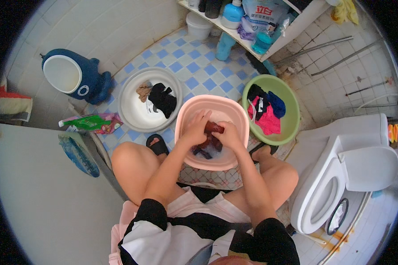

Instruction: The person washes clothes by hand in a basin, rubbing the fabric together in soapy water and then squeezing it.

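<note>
A pink plastic basin [213, 165] stands on the floor between my feet, with some cloudy, sudsy water in the bottom. Inside it, my right hand [229, 135] grips a bunched, wet, reddish-brown garment [214, 127]. My left hand [196, 128] lies against the garment's left side, its fingers stretched toward the far wall of the basin. Whether those fingers clasp any cloth is hidden. Below both hands, a darker part of the cloth [203, 152] sits in the water.
Left of the pink basin, a pale round basin [132, 116] holds black and tan cloth. A green basin [290, 126] with pink, black and navy clothes stands right. Beyond are a toilet [321, 195], a bottle shelf [232, 31], a blue child's urinal [98, 82] and a detergent pouch [93, 123].
</note>
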Tool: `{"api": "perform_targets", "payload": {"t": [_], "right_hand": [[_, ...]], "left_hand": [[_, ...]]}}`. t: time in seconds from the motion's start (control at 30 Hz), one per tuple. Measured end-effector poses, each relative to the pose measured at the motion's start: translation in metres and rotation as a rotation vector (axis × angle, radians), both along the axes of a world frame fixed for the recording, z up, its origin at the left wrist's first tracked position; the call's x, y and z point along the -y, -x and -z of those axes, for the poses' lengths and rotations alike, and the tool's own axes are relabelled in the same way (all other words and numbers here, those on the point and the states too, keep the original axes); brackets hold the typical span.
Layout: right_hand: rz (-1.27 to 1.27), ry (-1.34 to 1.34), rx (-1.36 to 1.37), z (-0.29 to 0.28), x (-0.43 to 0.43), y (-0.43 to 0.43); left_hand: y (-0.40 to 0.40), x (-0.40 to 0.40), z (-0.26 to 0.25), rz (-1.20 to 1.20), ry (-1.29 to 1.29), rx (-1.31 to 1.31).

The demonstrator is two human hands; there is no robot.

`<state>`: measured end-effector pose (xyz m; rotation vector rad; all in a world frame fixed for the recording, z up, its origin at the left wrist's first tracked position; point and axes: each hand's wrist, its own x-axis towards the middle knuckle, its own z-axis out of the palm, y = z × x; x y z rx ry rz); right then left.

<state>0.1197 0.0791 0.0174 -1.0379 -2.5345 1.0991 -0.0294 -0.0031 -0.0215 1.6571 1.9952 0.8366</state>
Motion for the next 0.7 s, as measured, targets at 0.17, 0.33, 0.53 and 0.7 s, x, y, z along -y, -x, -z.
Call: {"api": "perform_targets", "payload": {"t": [0.17, 0.33, 0.53, 0.7], "right_hand": [[0.364, 0.674, -0.383, 0.002, -0.020, -0.037], [0.507, 0.541, -0.402, 0.042, -0.018, -0.028], [0.291, -0.138, -0.525, 0.004, 0.056, 0.042], [0.607, 0.247, -0.441, 0.037, 0.008, 0.012]], "left_hand": [[0.017, -0.008, -0.026, 0.075, 0.140, 0.227], [-0.007, -0.023, -0.004, -0.179, 0.053, 0.987], [-0.018, -0.020, 0.007, -0.522, -0.186, 0.968], [-0.063, -0.014, -0.017, -0.276, -0.063, 0.720]]}}
